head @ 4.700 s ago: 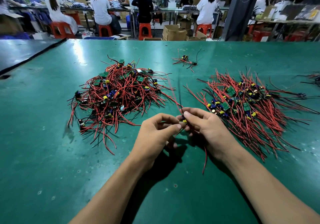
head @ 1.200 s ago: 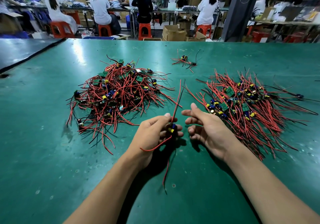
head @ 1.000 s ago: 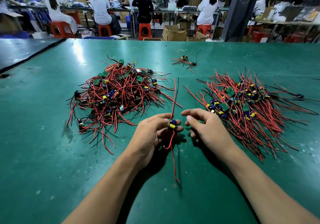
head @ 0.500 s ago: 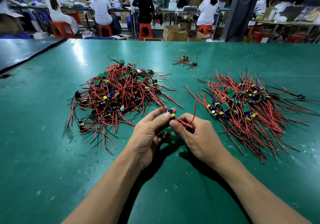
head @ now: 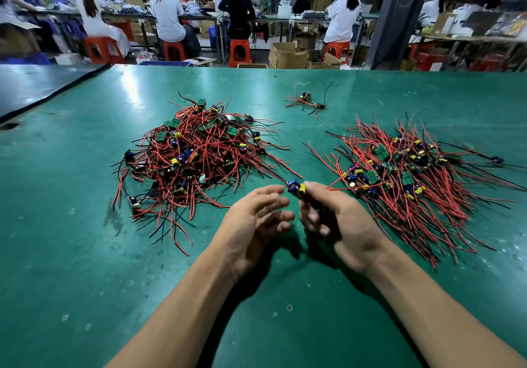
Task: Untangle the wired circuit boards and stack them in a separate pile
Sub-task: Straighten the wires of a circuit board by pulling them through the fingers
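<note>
Right hand (head: 338,220) pinches the circuit board (head: 296,189), just beside the slack, empty left hand (head: 253,222)

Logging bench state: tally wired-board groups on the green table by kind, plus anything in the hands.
Large piles: 2 (tangled pile, sorted pile)
Small cluster: 1
Single board held in right hand: 1
Total: 4
</note>
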`<state>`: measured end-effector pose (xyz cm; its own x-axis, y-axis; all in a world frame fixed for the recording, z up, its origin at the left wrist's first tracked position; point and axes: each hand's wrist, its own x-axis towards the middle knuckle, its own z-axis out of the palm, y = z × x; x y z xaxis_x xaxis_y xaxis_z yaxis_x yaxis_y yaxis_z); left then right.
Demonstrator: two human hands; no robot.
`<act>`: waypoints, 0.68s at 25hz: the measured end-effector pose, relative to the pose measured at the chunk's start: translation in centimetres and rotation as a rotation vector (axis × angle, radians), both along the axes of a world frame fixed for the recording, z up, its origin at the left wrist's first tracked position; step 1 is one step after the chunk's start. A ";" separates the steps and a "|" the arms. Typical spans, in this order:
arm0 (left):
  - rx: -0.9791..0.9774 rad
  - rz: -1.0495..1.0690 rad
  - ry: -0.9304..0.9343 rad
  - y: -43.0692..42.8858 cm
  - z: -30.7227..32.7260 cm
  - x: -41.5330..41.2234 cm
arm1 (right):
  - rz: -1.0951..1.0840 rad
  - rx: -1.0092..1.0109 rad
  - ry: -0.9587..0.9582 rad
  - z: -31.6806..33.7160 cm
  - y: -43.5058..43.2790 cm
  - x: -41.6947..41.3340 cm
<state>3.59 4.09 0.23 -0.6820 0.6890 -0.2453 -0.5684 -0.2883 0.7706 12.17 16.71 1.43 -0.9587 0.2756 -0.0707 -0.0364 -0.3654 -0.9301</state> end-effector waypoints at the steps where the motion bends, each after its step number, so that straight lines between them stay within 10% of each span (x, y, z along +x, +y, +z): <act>1: -0.013 -0.075 -0.031 -0.2 0.3 0.1 | 0.091 -0.017 0.000 0.1 0.1 0.2; 5: -0.071 -0.334 0.071 -0.6 0.6 0.6 | 0.274 -0.079 0.001 0.3 0.4 0.8; 17: -0.038 -0.230 0.141 -0.4 0.3 0.9 | -0.025 0.102 -0.074 0.0 0.9 0.2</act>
<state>4.48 3.67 0.51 -0.5376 0.8220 -0.1880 -0.5021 -0.1329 0.8545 12.38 17.65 1.47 -0.9445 0.3090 -0.1117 0.0261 -0.2683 -0.9630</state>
